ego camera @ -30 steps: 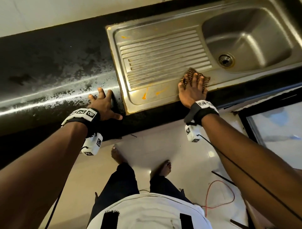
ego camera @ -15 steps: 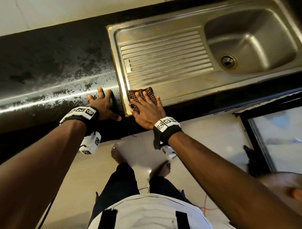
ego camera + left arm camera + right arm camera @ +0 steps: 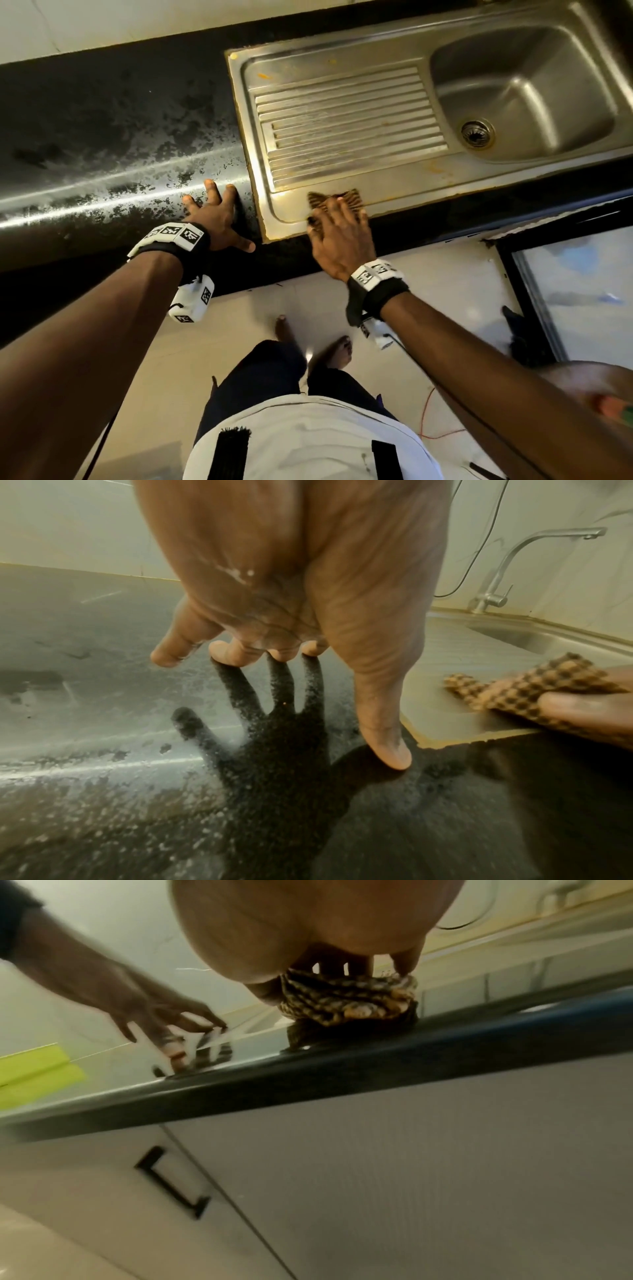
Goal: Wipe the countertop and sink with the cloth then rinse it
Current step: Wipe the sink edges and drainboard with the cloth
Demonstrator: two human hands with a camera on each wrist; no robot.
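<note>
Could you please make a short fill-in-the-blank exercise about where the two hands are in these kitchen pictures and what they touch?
1. The right hand presses a checkered ____ onto the front rim of the steel sink.
2. The left hand rests with spread fingers on the dark ____, holding nothing.
3. The drain lies in the basin, to the ____ of the ribbed drainboard in the head view.
4. The tap stands behind the sink and no ____ runs from it.

Missing words: cloth; countertop; right; water
</note>
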